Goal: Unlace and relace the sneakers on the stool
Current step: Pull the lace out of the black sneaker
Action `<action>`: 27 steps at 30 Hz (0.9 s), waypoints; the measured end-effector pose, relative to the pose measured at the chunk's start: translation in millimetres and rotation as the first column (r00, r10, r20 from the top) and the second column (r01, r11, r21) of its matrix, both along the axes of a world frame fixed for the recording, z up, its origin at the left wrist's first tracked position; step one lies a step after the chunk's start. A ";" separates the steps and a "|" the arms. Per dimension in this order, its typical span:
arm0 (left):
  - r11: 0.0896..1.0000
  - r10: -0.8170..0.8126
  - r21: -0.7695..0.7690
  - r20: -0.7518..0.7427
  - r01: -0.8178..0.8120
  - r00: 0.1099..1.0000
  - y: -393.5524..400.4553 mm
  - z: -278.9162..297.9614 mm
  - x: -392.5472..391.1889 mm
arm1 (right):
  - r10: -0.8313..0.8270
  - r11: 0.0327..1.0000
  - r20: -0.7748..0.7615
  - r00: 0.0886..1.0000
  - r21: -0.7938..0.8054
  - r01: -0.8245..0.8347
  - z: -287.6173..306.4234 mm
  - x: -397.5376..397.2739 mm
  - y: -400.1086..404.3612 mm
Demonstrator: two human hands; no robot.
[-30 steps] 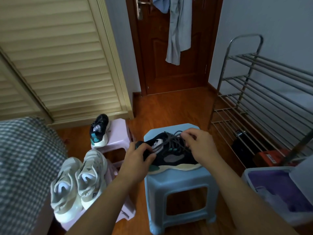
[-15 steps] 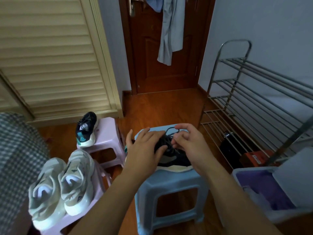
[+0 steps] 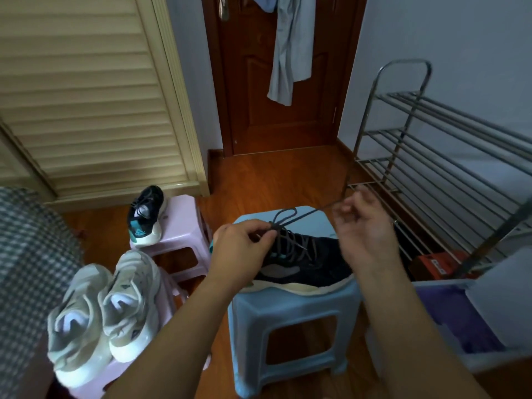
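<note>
With the dark sneaker (image 3: 302, 260) lying on the blue stool (image 3: 290, 309), the left hand (image 3: 241, 251) pinched the knot while the right hand (image 3: 365, 226) pinched a lace end, and a hard tug might have jammed the knot.

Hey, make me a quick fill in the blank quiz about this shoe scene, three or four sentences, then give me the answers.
1. The dark sneaker being worked on lies on a stool coloured ____.
2. The right hand pulls a lace end away from the shoe, while the ____ hand pinches the laces at the knot.
3. The pair of white sneakers sits on a stool coloured ____.
4. The second dark sneaker stands on its own ____ stool.

Answers: blue; left; pink; pink
</note>
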State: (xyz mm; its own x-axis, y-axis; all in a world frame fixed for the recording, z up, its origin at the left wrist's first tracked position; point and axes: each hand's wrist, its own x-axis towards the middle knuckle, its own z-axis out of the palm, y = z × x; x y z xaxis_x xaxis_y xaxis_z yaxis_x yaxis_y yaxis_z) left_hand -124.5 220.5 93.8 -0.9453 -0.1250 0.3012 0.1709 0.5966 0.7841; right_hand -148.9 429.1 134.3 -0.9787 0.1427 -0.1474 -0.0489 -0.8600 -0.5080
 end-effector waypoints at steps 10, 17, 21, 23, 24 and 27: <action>0.993 -0.034 -0.107 0.065 0.041 0.997 -0.6 3.6 4.1 | -0.275 0.931 0.077 0.958 -0.226 0.286 -24.6 -13.7 67.8; 0.991 0.039 0.122 0.081 -0.049 0.996 20.4 10.1 8.9 | 0.022 0.146 0.019 1.000 0.989 -0.022 -22.3 10.4 -15.9; 0.940 0.041 0.329 0.146 -0.088 0.988 23.8 7.6 5.3 | 0.283 -0.291 -0.006 0.959 0.952 0.092 -40.6 29.6 -42.7; 0.914 0.007 0.399 0.168 -0.075 0.986 23.0 6.0 6.2 | 0.254 -0.350 -0.034 0.967 0.928 0.124 -43.6 28.0 -44.4; 0.897 -0.024 0.438 0.178 -0.058 0.984 22.2 5.8 7.2 | 0.226 -0.331 -0.067 0.972 0.933 0.141 -44.3 25.9 -43.3; 0.865 -0.139 0.502 0.205 0.017 0.969 17.7 5.8 10.4 | 0.251 -0.383 -0.098 0.963 0.904 0.192 -44.9 23.7 -42.1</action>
